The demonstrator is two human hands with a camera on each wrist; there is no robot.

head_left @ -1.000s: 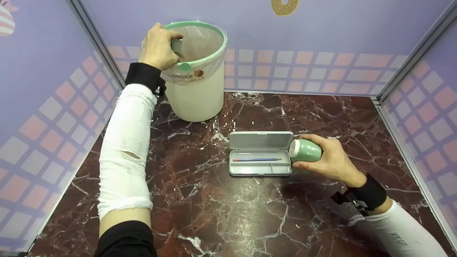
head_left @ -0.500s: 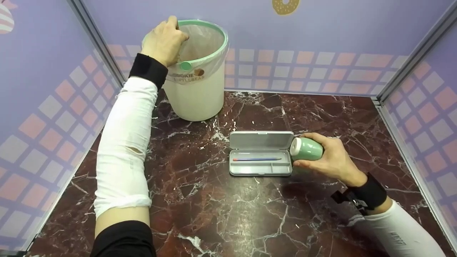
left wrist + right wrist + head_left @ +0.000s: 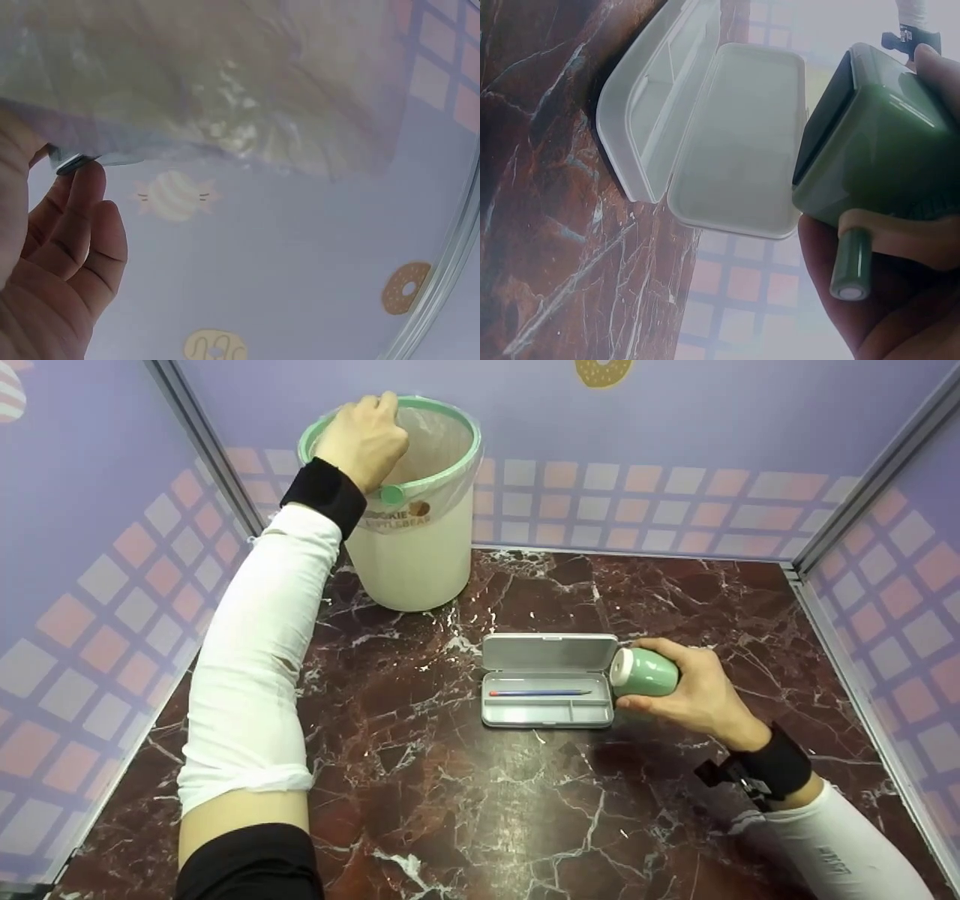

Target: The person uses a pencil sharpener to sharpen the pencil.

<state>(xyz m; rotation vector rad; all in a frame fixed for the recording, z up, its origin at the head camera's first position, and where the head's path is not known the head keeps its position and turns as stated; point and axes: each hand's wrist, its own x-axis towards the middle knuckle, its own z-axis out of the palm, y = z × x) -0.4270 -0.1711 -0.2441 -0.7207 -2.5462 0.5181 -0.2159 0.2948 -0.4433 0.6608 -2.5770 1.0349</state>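
My left hand (image 3: 364,444) reaches over the near left rim of the waste bin (image 3: 412,562), back of the hand up. In the left wrist view its curled fingers hold a small grey, partly see-through piece (image 3: 73,162), mostly hidden by the hand and the bin liner (image 3: 247,97). On the right, my right hand (image 3: 694,690) grips a green hand-crank pencil sharpener (image 3: 651,672) beside the pencil case. Its crank arm (image 3: 907,236) with a green knob shows in the right wrist view, as does a dark face on the body.
An open grey pencil case (image 3: 547,714) lies on the marbled tabletop (image 3: 420,780), its lid raised at the back. One blue pencil (image 3: 540,693) with a red end lies in its rear compartment. Patterned purple walls (image 3: 667,427) close in the back and sides.
My left hand has moved right over the bin and turned, so the grey piece visible earlier is now hidden in the head view. The right hand with the sharpener has barely moved.
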